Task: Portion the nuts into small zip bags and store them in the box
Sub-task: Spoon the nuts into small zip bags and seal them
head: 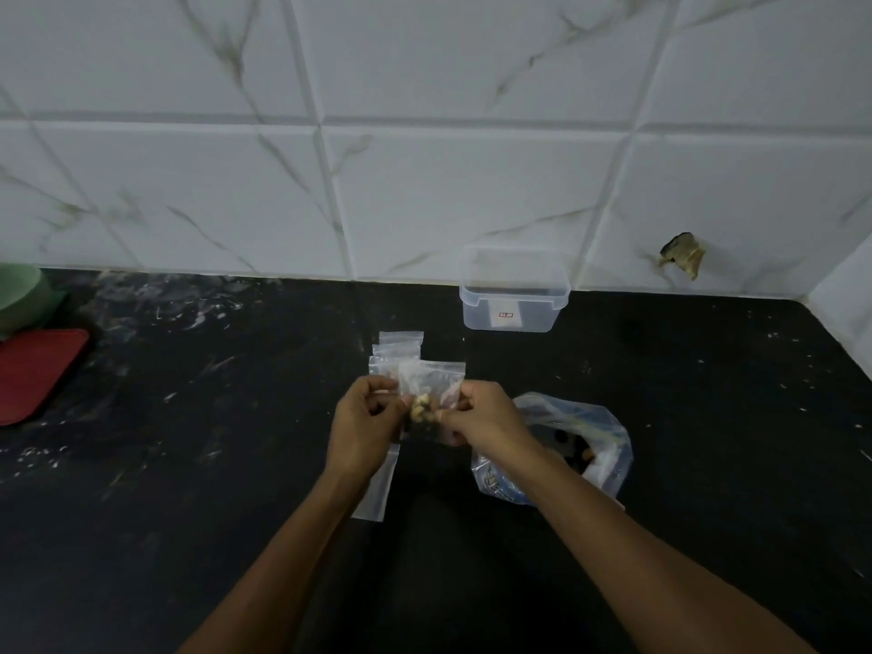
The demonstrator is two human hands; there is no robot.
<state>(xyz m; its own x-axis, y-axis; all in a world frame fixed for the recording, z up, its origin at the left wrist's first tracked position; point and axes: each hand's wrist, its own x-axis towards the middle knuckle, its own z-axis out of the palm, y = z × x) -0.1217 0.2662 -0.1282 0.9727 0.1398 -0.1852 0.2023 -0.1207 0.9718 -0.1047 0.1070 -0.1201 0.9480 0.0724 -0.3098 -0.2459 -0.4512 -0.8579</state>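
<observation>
Worktop point(188, 512): dark stone w/ pale flecks, backed by white marble-look wall tiles point(448, 191). One tile at right carries a chipped hole point(682, 254) just above the counter line.

Far left edge: green bowl point(19, 295), partly cut off by the frame, w/ a red mat point(37, 370) just in front of it. Both well apart from the work area.

Clear plastic box point(513, 295) stands against the wall, centre-right, lid off, small label on its front wall. Contents: cannot tell beyond a dark patch seen thru the plastic.

Spare zip bags point(398, 346), empty, lie flat on the counter in an overlapping stack between the box and the hands; one more strip of clear plastic point(377, 483) shows under the left forearm.

Large clear supply bag point(580, 441) sits on the counter just right of the right wrist, crumpled, mouth open, dark and pale nuts visible inside. The right forearm covers part of its left side.

Small zip bag point(431, 384) is held upright above the counter, between both hands, in front of the spare stack. Nuts point(420, 408) sit in its lower part, pale and dark mixed.

Left hand point(365, 417): fingers curled, pinching the bag's left edge. Right hand point(476, 413): fingers curled, pinching the right edge near the nuts. Whether the zip is sealed: cannot tell, frame blurred.
</observation>
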